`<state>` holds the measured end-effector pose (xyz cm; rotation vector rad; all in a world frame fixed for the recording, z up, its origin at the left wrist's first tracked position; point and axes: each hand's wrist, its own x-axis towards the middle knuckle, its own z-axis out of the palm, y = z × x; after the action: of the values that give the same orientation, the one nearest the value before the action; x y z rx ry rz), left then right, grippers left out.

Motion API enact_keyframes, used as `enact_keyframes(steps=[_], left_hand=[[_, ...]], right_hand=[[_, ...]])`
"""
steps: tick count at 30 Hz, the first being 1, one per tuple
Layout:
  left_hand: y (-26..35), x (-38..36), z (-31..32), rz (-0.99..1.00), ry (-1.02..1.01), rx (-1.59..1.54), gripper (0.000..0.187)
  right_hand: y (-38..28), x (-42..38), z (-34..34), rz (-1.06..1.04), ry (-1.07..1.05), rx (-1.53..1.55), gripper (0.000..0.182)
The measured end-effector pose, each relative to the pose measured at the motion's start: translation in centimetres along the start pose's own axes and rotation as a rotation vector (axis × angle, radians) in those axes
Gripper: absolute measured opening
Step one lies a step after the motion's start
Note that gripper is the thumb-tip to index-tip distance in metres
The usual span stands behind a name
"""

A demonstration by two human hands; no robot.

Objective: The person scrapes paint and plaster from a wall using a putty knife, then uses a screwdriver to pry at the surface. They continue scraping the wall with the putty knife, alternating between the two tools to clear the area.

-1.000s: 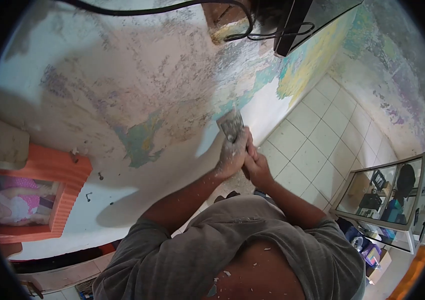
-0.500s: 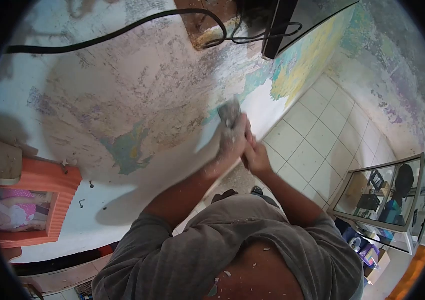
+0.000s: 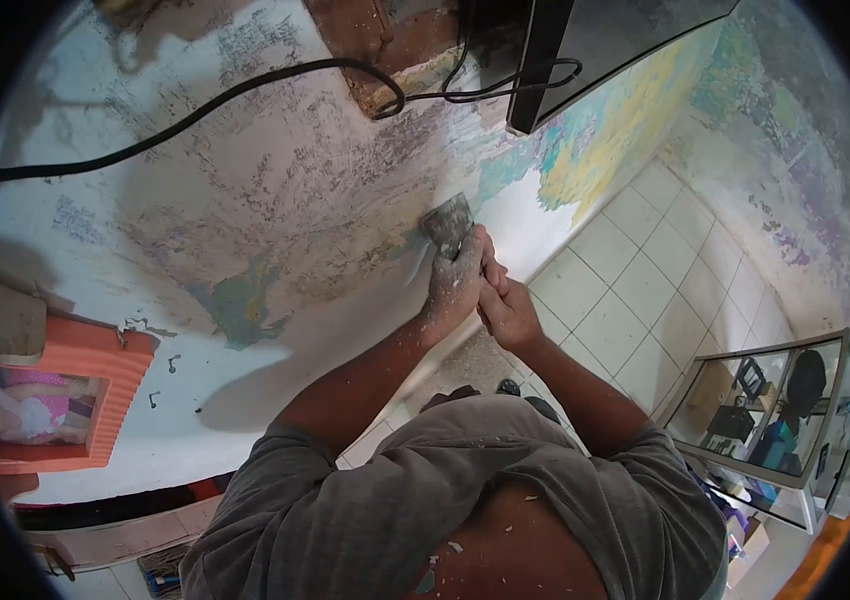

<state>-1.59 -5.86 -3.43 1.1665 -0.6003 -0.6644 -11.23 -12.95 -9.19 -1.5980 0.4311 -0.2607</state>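
A scraper [image 3: 450,216] with a wide, dusty metal blade rests against the patchy wall [image 3: 295,190], at the edge of the scraped area. My left hand [image 3: 456,288] is closed around the scraper just behind the blade, its back speckled with white dust. Pressed close below it, my right hand [image 3: 513,318] is also closed, gripping the handle end. Both hands cover most of the handle. Around the blade the wall shows bare grey-brown plaster, turquoise paint remnants and a smooth white patch.
A black cable [image 3: 215,105] hangs across the upper wall toward a dark flat screen [image 3: 615,60]. A coral-framed niche [image 3: 130,390] with a doll is at left. Pale floor tiles [image 3: 635,260] lie to the right, with a glass display case [image 3: 760,400] farther right.
The scraper blade has shifted slightly left and its blur has gone. Both hands remain clasped on it. The view has tilted a little, so the cable and screen sit lower.
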Motion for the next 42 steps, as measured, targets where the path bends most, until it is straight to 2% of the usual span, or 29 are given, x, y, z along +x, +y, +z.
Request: enact_keyframes(steps=[4,6,8,10,14,15,17,18,20,22,25,28,30,32,34,36,37,40,42], left_hand=[[-3.2,-2.7,0.7,-0.074,0.026,-0.133,0.039],[-2.2,-1.8,1.0,-0.103,0.048,-0.124,0.039],[-0.4,0.0,0.7,-0.032,0.071,-0.053,0.038],[-0.1,-0.1,0.7,-0.060,0.094,-0.080,0.037],[-1.9,-2.2,1.6,-0.098,0.123,-0.144,0.038],[-2.3,-2.1,1.5,-0.091,0.116,-0.166,0.038],[-1.3,-0.4,0.7,-0.091,0.109,-0.121,0.037],[-0.3,0.0,0.7,-0.104,0.103,-0.077,0.037],[0.7,0.3,1.1,-0.093,0.113,-0.066,0.037],[0.6,-0.2,1.2,-0.095,0.072,-0.143,0.039],[-2.9,-1.8,0.9,-0.090,0.081,-0.118,0.040],[0.3,0.0,1.0,-0.091,0.111,-0.098,0.040],[3.0,1.4,1.8,-0.063,0.099,-0.035,0.040],[4.5,1.8,2.2,-0.023,0.098,0.012,0.041],[2.6,0.4,2.0,0.027,0.057,0.008,0.040],[-1.1,-1.2,1.6,-0.067,0.078,-0.020,0.039],[-2.3,-1.4,1.3,-0.030,0.044,-0.027,0.038],[1.7,0.7,1.8,-0.074,0.125,0.029,0.037],[1.2,1.2,1.4,-0.054,0.110,-0.012,0.038]], right_hand=[[2.1,-2.2,0.1,-0.151,0.063,0.026,0.030],[0.2,-2.3,0.0,-0.270,0.108,-0.064,0.030],[-1.5,-1.0,-0.4,-0.253,0.106,-0.152,0.032],[-1.5,-0.2,-0.3,-0.173,0.028,-0.020,0.034],[1.3,-2.3,0.2,-0.201,0.083,0.021,0.036],[0.7,-1.7,0.2,-0.213,0.078,0.016,0.036],[-0.4,-1.3,0.3,-0.387,0.163,-0.009,0.035],[-0.5,-1.1,0.2,-0.373,0.163,-0.010,0.035],[-1.2,0.3,-0.3,-0.063,-0.003,0.081,0.033],[-1.0,-0.6,-0.5,-0.096,0.015,0.058,0.035],[0.2,-1.9,-0.5,-0.160,0.034,0.034,0.037],[-1.6,-1.6,-0.1,-0.176,0.100,0.000,0.037],[-4.4,1.0,-0.5,-0.171,0.045,0.015,0.037],[-4.5,1.1,-0.7,-0.216,0.034,0.079,0.037],[-2.8,-0.1,-1.1,-0.134,0.048,-0.019,0.034],[0.5,-2.1,-0.5,-0.210,0.059,0.070,0.036],[1.2,-2.6,-0.3,-0.154,0.039,0.174,0.038],[-1.9,0.3,-0.9,-0.122,0.003,0.045,0.043],[-2.4,0.4,-0.7,-0.151,-0.021,0.108,0.045]])
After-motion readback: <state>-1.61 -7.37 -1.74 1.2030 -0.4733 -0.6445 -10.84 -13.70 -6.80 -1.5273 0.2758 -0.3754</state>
